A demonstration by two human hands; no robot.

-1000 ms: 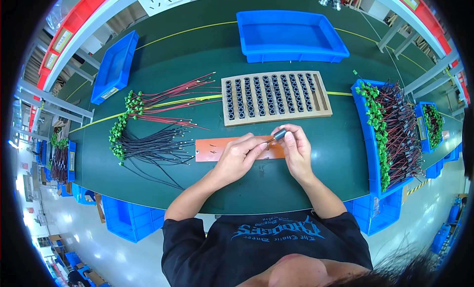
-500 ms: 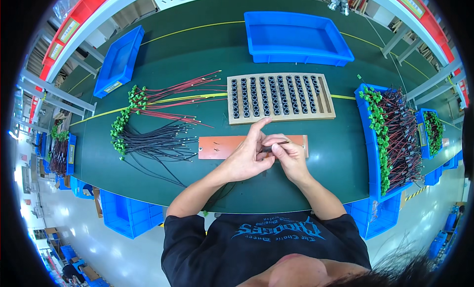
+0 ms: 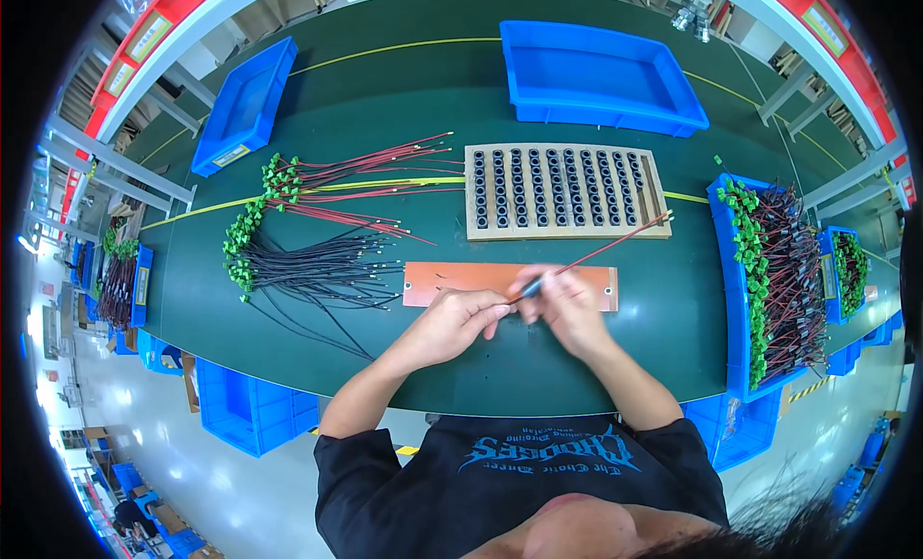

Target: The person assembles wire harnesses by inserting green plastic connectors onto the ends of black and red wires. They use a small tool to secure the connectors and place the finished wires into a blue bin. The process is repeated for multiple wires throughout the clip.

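I see a thin red wire (image 3: 615, 245) pinched at its dark end in my right hand (image 3: 567, 304), slanting up over the flat orange board (image 3: 452, 276). My left hand (image 3: 452, 323) closes fingertips beside it. Beyond lies a wooden tray (image 3: 567, 230) of round dark sockets on the smooth green tabletop (image 3: 385, 107).

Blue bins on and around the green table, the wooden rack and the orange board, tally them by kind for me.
Blue bins on the table top: 2, a wide one and a narrow one
Blue bins of wires at the right edge: 2, near and far
Wooden rack: 1
Orange board: 1
Total: 6
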